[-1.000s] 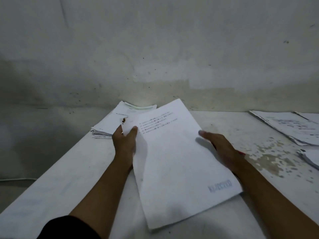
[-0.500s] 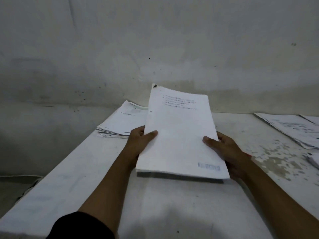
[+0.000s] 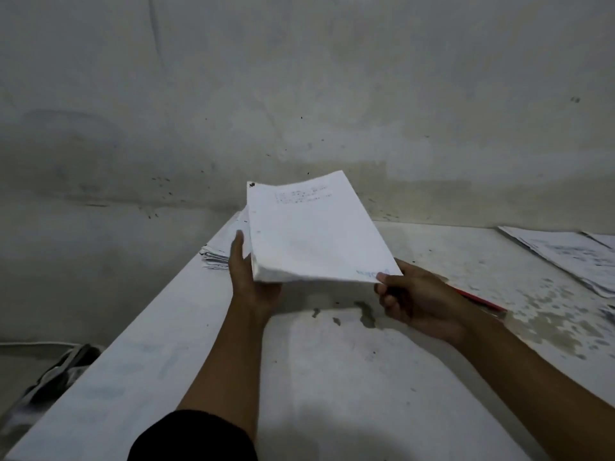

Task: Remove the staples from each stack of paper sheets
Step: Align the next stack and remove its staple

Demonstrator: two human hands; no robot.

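Moved: we have lifted the paper stack (image 3: 312, 234) higher off the table (image 3: 332, 377) and turned it.
Left hand (image 3: 248, 277): our fingers hold its near left corner from under.
Right hand (image 3: 412, 299): our thumb and fingers pinch its near right corner.
Stack: up in the air, above the table.
Other papers (image 3: 565, 254): lying far right.

White stack of paper (image 3: 312, 234), faint grey print lines near its top, blue stamp at the near right corner, small dark spot at the far left corner. Table (image 3: 332, 377) white, with grey-brown blotches and dark specks. Wall (image 3: 299, 94) dull grey-green, stained, black flecks. Sleeve (image 3: 193, 437) black. Red strip (image 3: 479, 299) on the table. Papers at right (image 3: 565, 254) white with grey-blue print.
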